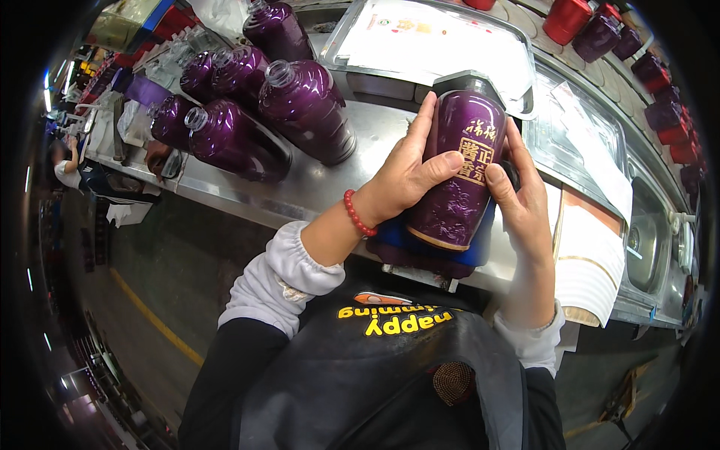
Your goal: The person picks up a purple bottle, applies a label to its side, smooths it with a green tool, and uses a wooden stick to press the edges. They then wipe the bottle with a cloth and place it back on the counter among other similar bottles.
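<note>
A glossy purple glass bottle with gold characters and a raised pattern lies tilted before me, its neck pointing away. My left hand holds its left side, thumb across the front near the gold print. Along the opposite side rests my right hand, its thumb tip on the edge of that print. Beneath the bottle is a blue pad with dark purple material under it. Behind the bottle's neck is a dark angular piece, partly hidden. Several plain purple bottles stand to the left on the steel bench.
White printed sheets lie in a clear plastic tray at the back. A second clear tray, stacked white strips and a steel sink are at right. Red and purple bottles line a conveyor. Another person is far left.
</note>
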The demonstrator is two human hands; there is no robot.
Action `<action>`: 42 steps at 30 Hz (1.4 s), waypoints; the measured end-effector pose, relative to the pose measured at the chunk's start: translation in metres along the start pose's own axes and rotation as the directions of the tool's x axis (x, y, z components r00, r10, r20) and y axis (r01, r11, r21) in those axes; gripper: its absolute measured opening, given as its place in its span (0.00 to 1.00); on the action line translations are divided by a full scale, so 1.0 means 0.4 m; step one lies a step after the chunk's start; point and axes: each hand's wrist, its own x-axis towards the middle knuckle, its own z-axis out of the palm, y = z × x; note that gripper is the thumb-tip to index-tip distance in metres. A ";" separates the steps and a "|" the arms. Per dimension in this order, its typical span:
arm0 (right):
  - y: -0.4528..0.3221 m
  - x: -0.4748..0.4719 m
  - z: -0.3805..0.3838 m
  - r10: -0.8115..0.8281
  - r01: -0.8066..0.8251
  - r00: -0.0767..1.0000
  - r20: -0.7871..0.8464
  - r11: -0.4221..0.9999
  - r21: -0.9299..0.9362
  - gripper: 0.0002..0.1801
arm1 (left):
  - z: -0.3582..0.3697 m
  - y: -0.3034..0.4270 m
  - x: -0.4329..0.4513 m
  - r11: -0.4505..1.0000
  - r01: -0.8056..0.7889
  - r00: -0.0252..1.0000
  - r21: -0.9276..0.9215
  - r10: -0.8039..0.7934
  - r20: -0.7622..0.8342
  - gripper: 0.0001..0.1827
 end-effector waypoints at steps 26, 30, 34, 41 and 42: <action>-0.008 -0.002 0.001 -0.011 0.011 1.000 0.003 1.000 -0.017 0.43 | 0.006 0.002 0.003 0.999 0.000 1.000 0.033 0.001 -0.019 0.56; -0.010 -0.001 0.007 -0.022 0.022 1.000 0.009 1.000 0.006 0.43 | 0.005 0.005 0.001 0.998 0.001 0.999 0.059 0.001 -0.039 0.56; -0.010 0.000 0.001 -0.059 0.059 0.998 0.000 0.998 -0.033 0.44 | 0.009 0.012 0.004 0.999 0.024 0.999 0.048 -0.022 -0.039 0.56; -0.083 0.033 -0.036 -0.378 0.367 0.919 0.109 0.721 -0.588 0.34 | 0.017 0.021 0.003 0.994 0.058 0.995 0.091 -0.050 -0.087 0.53; -0.110 0.038 -0.037 -0.396 0.420 0.898 0.190 0.647 -0.637 0.33 | 0.016 0.023 0.004 0.992 0.064 0.995 0.110 -0.054 -0.088 0.53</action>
